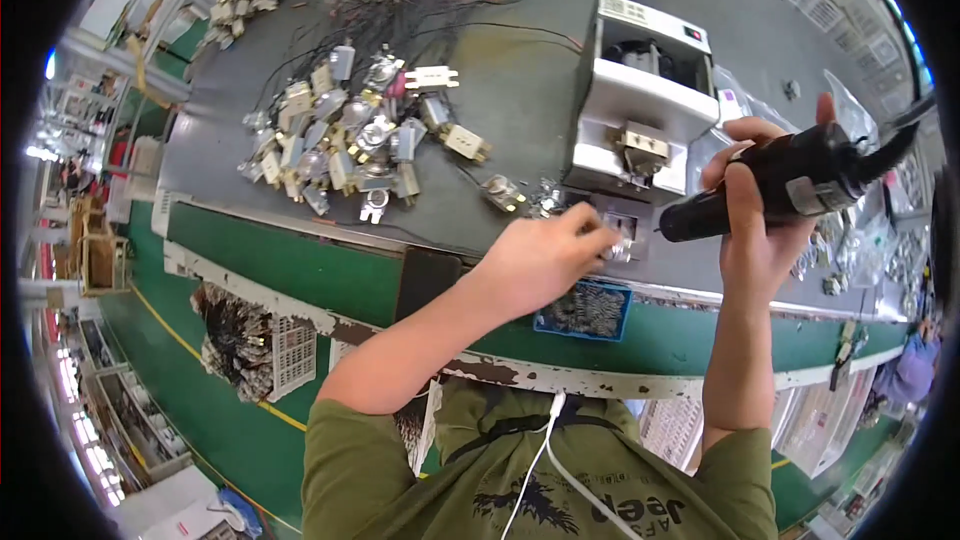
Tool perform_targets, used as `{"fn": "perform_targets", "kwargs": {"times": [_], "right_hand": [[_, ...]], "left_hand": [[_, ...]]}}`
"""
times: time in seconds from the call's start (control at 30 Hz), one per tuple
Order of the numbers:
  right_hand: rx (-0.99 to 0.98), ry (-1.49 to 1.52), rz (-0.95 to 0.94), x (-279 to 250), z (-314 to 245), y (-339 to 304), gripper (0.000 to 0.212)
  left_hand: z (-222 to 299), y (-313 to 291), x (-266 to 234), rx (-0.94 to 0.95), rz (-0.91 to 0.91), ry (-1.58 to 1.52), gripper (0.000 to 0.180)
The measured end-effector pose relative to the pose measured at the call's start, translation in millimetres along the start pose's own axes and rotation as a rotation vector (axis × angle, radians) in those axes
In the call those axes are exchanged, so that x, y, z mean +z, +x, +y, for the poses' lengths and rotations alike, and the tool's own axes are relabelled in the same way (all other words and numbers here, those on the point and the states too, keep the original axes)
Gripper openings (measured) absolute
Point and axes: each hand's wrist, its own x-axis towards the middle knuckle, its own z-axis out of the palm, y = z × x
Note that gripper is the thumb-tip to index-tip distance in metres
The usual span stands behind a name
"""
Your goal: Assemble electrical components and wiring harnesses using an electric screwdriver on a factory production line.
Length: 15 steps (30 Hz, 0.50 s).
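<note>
My right hand (757, 202) grips a black electric screwdriver (790, 185), its tip pointing left toward a small metal part (622, 237) on the bench. My left hand (545, 258) pinches that part with thumb and fingertips, just in front of a white fixture machine (640, 105). A second small metal part (503, 192) with a wire lies a little to the left of my left hand.
A pile of several metal-and-white parts with black wires (350, 135) covers the grey bench (520, 90) at the left. A blue tray of screws (585, 310) sits at the bench's near green edge. Clear bags of small parts (870, 240) lie at the right. A crate (250, 340) stands below.
</note>
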Motion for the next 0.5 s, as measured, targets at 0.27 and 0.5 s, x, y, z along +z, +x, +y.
{"fn": "perform_targets", "kwargs": {"times": [0.27, 0.5], "right_hand": [[-0.209, -0.333, 0.176, -44.7, 29.9, -39.6, 0.077], [-0.156, -0.309, 0.182, -43.0, 40.7, -75.0, 0.073]], "left_hand": [[-81.6, -210.2, -90.6, -0.723, 0.776, 0.311, 0.032], [-117.1, -494.3, 58.1, -1.471, 0.488, 0.37, 0.04]]}}
